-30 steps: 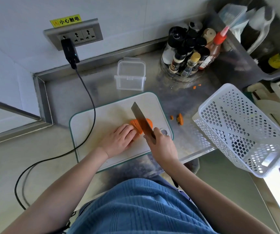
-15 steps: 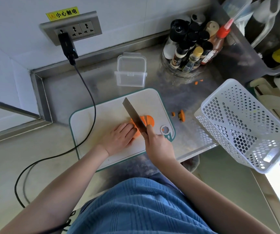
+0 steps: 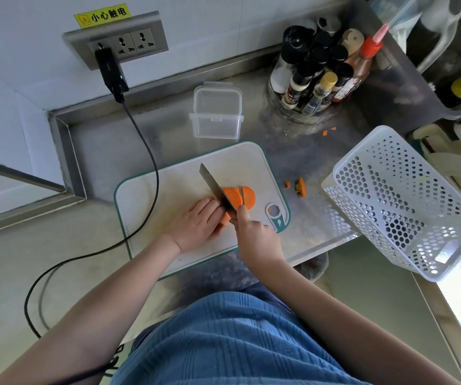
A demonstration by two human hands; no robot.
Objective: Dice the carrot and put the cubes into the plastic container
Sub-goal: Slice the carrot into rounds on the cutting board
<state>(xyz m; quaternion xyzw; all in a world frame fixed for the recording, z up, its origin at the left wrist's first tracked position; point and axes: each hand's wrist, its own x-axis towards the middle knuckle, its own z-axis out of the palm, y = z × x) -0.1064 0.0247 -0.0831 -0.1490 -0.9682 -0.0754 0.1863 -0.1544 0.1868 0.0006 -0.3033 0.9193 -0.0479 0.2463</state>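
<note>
On the white cutting board (image 3: 168,187) lie two flat orange carrot slices (image 3: 239,197), just right of the knife (image 3: 214,188). My right hand (image 3: 254,236) grips the knife's handle, blade edge down on the board against the carrot. My left hand (image 3: 196,225) lies over the uncut carrot piece on the blade's left, fingers curled on it; most of that piece is hidden. The clear plastic container (image 3: 217,113) stands with no lid on the steel counter behind the board, and I see nothing inside it.
Small carrot scraps (image 3: 300,186) lie on the counter right of the board. A white perforated basket (image 3: 401,201) overhangs the counter's right edge. A rack of seasoning bottles (image 3: 318,76) stands at the back right. A black cable (image 3: 146,151) runs from the wall socket past the board's left side.
The knife has shifted left along the carrot, leaving a second slice lying to its right. My left hand has stayed on the carrot.
</note>
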